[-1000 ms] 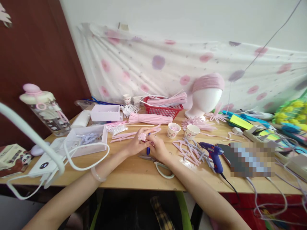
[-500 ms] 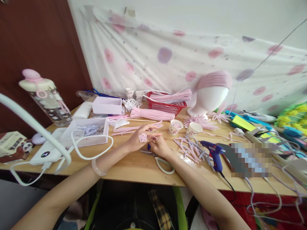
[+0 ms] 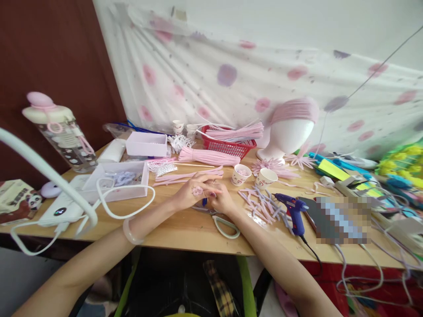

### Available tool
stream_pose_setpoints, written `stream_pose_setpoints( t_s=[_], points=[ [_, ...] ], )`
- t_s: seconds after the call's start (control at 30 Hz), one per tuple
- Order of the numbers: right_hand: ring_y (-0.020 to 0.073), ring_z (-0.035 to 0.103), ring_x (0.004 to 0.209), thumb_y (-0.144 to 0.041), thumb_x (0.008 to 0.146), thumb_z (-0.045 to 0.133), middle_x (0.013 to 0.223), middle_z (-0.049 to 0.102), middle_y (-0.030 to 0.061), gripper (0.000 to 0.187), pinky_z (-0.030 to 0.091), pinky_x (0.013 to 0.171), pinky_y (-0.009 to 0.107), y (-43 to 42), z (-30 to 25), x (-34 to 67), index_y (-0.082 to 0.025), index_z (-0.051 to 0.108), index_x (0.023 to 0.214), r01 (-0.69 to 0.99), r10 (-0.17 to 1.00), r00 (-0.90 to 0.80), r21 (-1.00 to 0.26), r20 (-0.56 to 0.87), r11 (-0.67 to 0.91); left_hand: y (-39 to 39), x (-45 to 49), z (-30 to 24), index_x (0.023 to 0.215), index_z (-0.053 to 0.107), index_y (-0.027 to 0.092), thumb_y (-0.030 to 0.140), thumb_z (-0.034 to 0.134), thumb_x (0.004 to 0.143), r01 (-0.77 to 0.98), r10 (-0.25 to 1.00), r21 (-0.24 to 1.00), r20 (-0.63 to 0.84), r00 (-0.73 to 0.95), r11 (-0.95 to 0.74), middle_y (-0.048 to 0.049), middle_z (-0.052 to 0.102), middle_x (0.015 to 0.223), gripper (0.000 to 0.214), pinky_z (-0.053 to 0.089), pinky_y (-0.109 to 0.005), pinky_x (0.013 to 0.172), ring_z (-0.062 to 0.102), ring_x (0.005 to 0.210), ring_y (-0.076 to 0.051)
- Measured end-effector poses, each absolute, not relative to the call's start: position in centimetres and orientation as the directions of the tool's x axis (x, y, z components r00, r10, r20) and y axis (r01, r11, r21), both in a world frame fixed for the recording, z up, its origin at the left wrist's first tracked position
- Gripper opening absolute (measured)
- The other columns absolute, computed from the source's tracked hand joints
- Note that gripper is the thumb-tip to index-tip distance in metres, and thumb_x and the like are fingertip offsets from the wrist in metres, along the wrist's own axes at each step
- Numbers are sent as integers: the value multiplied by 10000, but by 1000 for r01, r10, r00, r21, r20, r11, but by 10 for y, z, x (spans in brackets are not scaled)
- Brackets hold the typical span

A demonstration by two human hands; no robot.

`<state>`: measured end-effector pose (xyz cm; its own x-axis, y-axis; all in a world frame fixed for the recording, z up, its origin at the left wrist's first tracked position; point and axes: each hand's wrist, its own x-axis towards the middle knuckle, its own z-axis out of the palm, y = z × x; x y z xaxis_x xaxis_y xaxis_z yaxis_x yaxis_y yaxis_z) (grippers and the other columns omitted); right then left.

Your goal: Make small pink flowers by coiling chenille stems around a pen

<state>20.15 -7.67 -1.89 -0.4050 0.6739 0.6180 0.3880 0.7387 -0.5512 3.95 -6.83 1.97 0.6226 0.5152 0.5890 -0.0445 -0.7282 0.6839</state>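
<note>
The left hand [image 3: 189,193], a pink flower [image 3: 197,190] on its back, touches the right hand [image 3: 222,199] above the table [image 3: 185,235]; any grip is hidden. Scissors [image 3: 227,236] lie by the right wrist, cups [image 3: 240,176] beyond, a glue gun [image 3: 295,210] farther right.

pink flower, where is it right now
In the head view, the pink flower sits just left of and below centre, on the back of the left hand, beside the right hand.
</note>
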Motion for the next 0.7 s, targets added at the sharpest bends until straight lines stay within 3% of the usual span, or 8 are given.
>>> stream_pose_setpoints(
  t_s=[0.13, 0.33, 0.4, 0.5, 0.57, 0.7],
  points=[
    [186, 591, 674, -166, 820, 465, 737, 656, 61, 171, 468, 632, 286, -75, -16, 204, -162, 626, 762, 380, 666, -419, -547, 617, 746, -66, 38, 19, 955, 753, 250, 197, 681, 795, 38, 580, 695, 566, 586, -718, -88, 608, 1193, 183, 369, -407, 1000, 516, 1149, -258],
    [162, 564, 715, -139, 876, 441, 760, 616, 44, 190, 440, 670, 259, -71, -6, 210, -167, 597, 771, 416, 686, -407, -546, 604, 727, -59, 29, 18, 1047, 685, 185, 181, 804, 608, 234, 715, 694, 559, 421, -681, -35, 571, 893, 454, 441, -324, 816, 544, 878, -203],
    [157, 553, 715, -134, 882, 439, 763, 599, 39, 190, 430, 667, 254, -69, -5, 211, -171, 595, 780, 430, 687, -410, -537, 600, 725, -55, 27, 18, 1060, 666, 164, 209, 794, 618, 172, 764, 781, 497, 412, -601, -32, 603, 859, 463, 446, -300, 760, 554, 818, -187],
    [158, 538, 720, -140, 893, 433, 768, 576, 40, 201, 422, 675, 263, -67, -4, 213, -175, 597, 781, 453, 684, -406, -517, 606, 726, -51, 25, 17, 1074, 661, 141, 283, 737, 696, -72, 788, 940, 319, 527, -333, -63, 676, 870, 411, 462, -280, 692, 595, 760, -174],
    [170, 534, 753, -143, 901, 422, 797, 572, 53, 214, 423, 702, 282, -66, -3, 215, -175, 599, 786, 469, 683, -393, -504, 616, 725, -49, 24, 17, 1028, 689, 127, 296, 722, 715, -184, 769, 965, 260, 584, -187, -84, 706, 874, 357, 472, -278, 669, 612, 723, -168],
    [194, 534, 831, -159, 875, 461, 895, 565, 72, 141, 432, 735, 307, -70, 3, 215, -182, 599, 861, 529, 699, -344, -486, 627, 696, -47, 25, 17, 893, 739, 122, 243, 753, 678, -230, 815, 959, 266, 515, -168, -72, 733, 801, 248, 484, -272, 675, 619, 669, -152]
  ],
)
